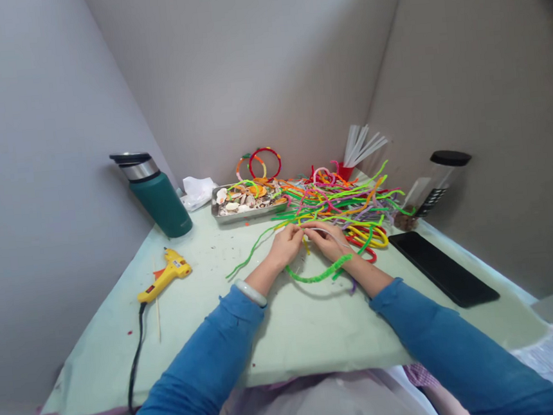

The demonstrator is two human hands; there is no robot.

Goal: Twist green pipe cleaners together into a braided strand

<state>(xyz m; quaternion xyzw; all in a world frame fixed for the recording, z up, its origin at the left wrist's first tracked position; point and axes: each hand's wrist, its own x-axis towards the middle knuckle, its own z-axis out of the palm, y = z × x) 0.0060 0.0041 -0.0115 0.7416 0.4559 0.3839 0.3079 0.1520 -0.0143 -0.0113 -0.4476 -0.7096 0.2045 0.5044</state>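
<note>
My left hand (288, 244) and my right hand (326, 240) meet over the middle of the table, fingertips pinched together. Between them they hold a hoop (319, 277), its near part wrapped in fuzzy green pipe cleaner and hanging below the hands. A pale bare stretch of the hoop seems to curve over my right hand. What sits right between the fingertips is too small to make out. A thin green pipe cleaner (250, 254) trails out to the left of my left hand. Just beyond the hands lies a tangled heap of coloured pipe cleaners (338, 195).
A yellow glue gun (166, 275) with a black cord lies at left, near a green bottle (162, 201). Behind are a metal tray (251, 215) of shells and two finished-looking rings (265, 163). White sticks (361, 145) stand in a red cup. At right are a black phone (441, 267) and a clear bottle (434, 184).
</note>
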